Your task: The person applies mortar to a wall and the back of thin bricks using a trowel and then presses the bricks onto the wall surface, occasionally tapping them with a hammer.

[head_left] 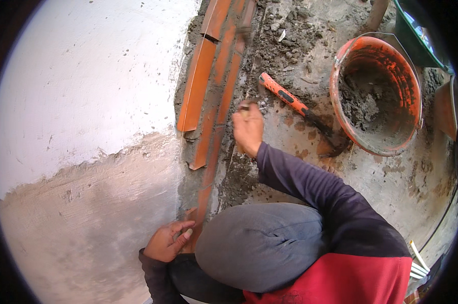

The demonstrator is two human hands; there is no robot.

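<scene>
At the lower left, my left hand is beside the wall with its thumb and fingers apart, next to the near end of the brick course. It holds nothing that I can see. My right hand is closed round a wooden-handled tool, just right of the brickwork. The tool's far part is blurred, so its kind is unclear. Orange bricks form a low, narrow run along the white wall, with grey mortar between them. A taut string passes over the upper bricks.
An orange-handled hammer-like tool lies on the floor right of my right hand. Beyond it stands an orange bucket with wet mortar inside. A green container is at the far right. Loose mortar covers the floor beside the bricks.
</scene>
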